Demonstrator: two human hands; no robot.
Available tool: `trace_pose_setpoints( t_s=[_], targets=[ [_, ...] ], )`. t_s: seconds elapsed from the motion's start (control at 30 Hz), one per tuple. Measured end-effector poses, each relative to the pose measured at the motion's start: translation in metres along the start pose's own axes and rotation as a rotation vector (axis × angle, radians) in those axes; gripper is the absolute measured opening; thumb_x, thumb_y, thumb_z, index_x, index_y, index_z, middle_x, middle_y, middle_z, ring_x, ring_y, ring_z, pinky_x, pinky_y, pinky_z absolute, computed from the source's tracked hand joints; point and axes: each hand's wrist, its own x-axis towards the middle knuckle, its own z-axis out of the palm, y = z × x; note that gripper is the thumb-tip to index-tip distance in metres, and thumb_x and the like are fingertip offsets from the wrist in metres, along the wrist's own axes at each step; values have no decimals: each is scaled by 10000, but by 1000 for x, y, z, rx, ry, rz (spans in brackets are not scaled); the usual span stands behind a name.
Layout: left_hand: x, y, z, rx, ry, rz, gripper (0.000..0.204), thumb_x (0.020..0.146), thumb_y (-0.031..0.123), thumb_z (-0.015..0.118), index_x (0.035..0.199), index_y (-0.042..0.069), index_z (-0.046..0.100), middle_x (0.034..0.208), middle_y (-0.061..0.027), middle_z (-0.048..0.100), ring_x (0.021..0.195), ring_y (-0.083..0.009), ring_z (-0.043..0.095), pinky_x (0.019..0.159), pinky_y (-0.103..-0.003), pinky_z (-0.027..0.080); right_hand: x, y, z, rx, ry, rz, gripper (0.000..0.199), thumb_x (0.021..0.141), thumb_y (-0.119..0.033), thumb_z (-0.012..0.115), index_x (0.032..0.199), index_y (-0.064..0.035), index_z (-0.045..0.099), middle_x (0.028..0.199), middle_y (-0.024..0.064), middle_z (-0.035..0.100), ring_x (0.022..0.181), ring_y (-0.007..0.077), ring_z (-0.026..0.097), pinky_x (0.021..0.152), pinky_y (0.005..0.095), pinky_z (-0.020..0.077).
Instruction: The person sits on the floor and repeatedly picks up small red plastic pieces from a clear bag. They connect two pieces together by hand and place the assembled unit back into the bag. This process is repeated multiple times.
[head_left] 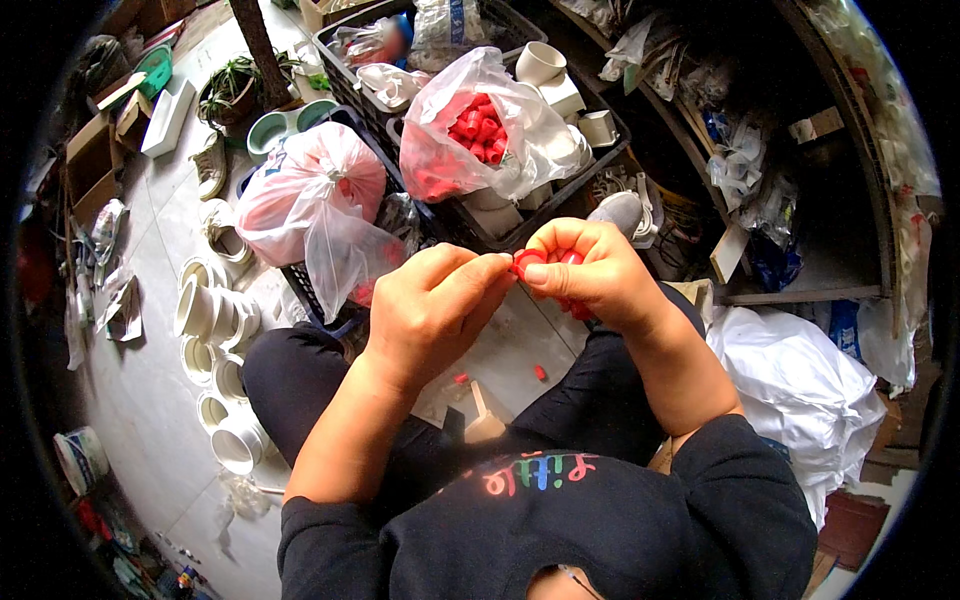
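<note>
My right hand [605, 272] is curled around several small red plastic caps [530, 262], some of which show between the fingers and below them. With thumb and fingertips pressed together, my left hand [425, 308] pinches the edge of a red piece at the front of that handful. The fingers hide most of the piece. Beyond my hands, an open clear plastic bag [432, 105] holds many more red caps [480, 130]. A knotted bag [300, 190] with reddish contents sits to its left. One loose red cap [540, 373] lies on the floor between my legs.
Dark plastic crates [590, 165] hold the bags and white fittings. White pipe fittings [238, 443] stand in rows on the tiles at left. A white sack [790, 390] lies at my right, below cluttered shelving [800, 299]. A potted plant [230, 103] stands far left.
</note>
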Motion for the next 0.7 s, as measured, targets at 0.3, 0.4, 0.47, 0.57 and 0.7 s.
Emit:
trace_pose_setpoints(
  t_s=[0.3,0.4,0.47,0.57,0.7],
  targets=[
    [3,-2,-7,140,-151,172,195,674,110,631,868,103,613,715,-6,558,587,-151,553,484,-265,448,-1,1,-5,-74,-52,66,253,756,-303,694,768,-84,566,611,-24,538,457,26,430,392,171,319],
    [5,1,-10,120,-179,156,203,642,72,647,844,90,634,692,-37,578,582,-185,571,489,-290,463,-2,1,-6,-69,-56,101,260,762,-322,684,758,-91,563,612,-18,544,457,30,435,392,169,321],
    [4,-1,-9,131,-187,178,196,638,74,653,832,90,629,685,-29,570,569,-179,560,480,-285,455,-2,0,-5,-72,-48,111,269,765,-334,681,757,-92,564,612,-18,543,456,29,434,390,168,323],
    [4,0,-10,125,-179,187,191,629,76,660,815,88,620,675,-23,559,553,-172,544,471,-281,446,-2,1,-2,-73,-30,123,227,779,-287,667,773,-85,566,612,-4,555,439,23,419,382,164,304],
    [3,0,-10,118,-184,196,189,615,82,667,794,89,607,672,-18,546,545,-169,530,470,-279,441,-1,4,-1,-101,-32,65,200,791,-258,659,786,-82,565,614,0,560,438,22,418,381,162,301]
  ],
)
